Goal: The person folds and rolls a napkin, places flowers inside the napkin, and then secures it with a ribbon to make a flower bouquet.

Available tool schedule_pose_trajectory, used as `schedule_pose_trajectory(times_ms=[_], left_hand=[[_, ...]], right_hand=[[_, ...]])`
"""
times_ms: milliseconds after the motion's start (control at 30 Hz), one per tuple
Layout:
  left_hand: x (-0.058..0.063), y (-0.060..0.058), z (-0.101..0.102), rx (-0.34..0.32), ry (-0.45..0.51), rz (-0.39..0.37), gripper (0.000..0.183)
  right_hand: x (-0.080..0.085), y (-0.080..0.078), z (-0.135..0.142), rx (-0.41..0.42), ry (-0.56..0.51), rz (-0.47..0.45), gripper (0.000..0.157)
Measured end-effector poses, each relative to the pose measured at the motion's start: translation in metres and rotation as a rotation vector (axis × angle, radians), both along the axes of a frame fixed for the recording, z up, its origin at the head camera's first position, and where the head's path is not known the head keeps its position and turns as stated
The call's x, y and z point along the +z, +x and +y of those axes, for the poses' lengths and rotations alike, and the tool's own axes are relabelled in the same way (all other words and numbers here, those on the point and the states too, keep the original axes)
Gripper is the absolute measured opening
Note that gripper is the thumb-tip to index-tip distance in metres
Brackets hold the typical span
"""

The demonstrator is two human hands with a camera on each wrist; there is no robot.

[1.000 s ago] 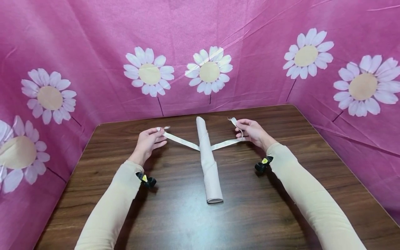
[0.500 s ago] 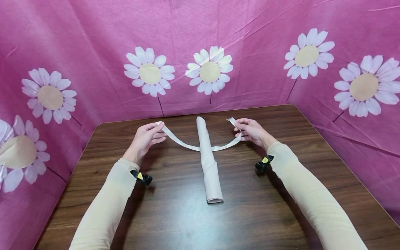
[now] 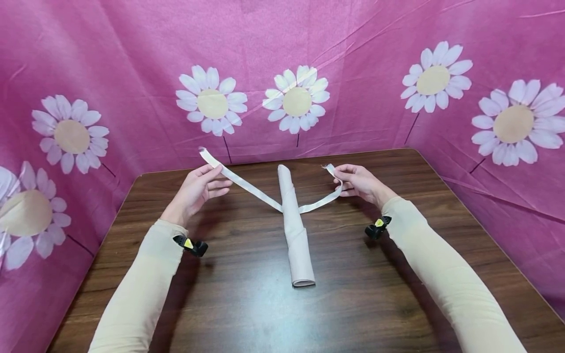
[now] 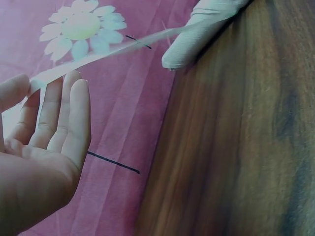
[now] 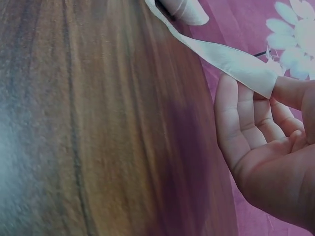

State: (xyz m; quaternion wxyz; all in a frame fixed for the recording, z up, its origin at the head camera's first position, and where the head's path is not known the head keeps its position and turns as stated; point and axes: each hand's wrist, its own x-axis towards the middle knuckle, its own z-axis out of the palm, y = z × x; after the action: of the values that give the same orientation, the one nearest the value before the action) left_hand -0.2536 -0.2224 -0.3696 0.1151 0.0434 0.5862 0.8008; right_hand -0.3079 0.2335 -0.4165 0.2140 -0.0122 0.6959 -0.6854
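Observation:
A pale roll of cloth (image 3: 296, 235) lies lengthwise in the middle of the wooden table. A white ribbon (image 3: 252, 190) passes beneath it and comes out on both sides. My left hand (image 3: 194, 189) pinches the ribbon between thumb and fingers, and its frayed tip sticks up past them. On that side the strip runs nearly straight down to the roll. My right hand (image 3: 359, 182) pinches the other side near its frayed end, where the ribbon (image 5: 236, 64) sags in a loose curve. The stretch under the roll is hidden.
The brown wooden table (image 3: 247, 314) fills the lower view. A pink curtain (image 3: 353, 29) printed with white daisies stands behind it and along both sides. Black wrist cameras sit on the left wrist (image 3: 191, 245) and the right wrist (image 3: 377, 227).
My left hand has drawn back to the left, first slackening the ribbon, then raising it with its end now upright beyond the fingers. My right hand and the roll have hardly moved.

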Motion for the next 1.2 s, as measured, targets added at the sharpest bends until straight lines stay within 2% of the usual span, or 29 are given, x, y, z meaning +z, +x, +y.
schedule_pose_trajectory(times_ms=[233, 467, 567, 700, 800, 967, 1067, 1200], left_hand=[[0.010, 0.003, -0.002, -0.009, -0.055, 0.006, 0.016], [0.022, 0.004, 0.001, -0.031, -0.029, -0.006, 0.019], [0.026, 0.005, 0.003, -0.027, -0.030, 0.018, 0.018], [0.029, 0.005, 0.008, -0.027, -0.076, 0.089, 0.016], [0.029, 0.007, 0.011, -0.059, -0.093, 0.154, 0.019], [0.025, 0.008, 0.017, -0.139, -0.059, 0.246, 0.032], [0.023, 0.009, 0.022, -0.165, -0.050, 0.267, 0.039], [0.018, 0.009, 0.029, -0.192, -0.039, 0.255, 0.039]], right_hand=[[0.007, -0.001, -0.002, 0.027, 0.005, 0.021, 0.013], [0.018, -0.001, -0.006, 0.055, 0.005, 0.054, 0.018], [0.023, 0.000, -0.008, 0.068, 0.005, 0.068, 0.019], [0.030, 0.000, -0.013, 0.083, 0.004, 0.087, 0.018], [0.035, 0.001, -0.017, 0.096, 0.002, 0.102, 0.017], [0.040, 0.005, -0.028, 0.123, -0.003, 0.120, 0.018], [0.042, 0.007, -0.035, 0.139, 0.000, 0.133, 0.019], [0.043, 0.008, -0.046, 0.154, -0.001, 0.134, 0.018]])
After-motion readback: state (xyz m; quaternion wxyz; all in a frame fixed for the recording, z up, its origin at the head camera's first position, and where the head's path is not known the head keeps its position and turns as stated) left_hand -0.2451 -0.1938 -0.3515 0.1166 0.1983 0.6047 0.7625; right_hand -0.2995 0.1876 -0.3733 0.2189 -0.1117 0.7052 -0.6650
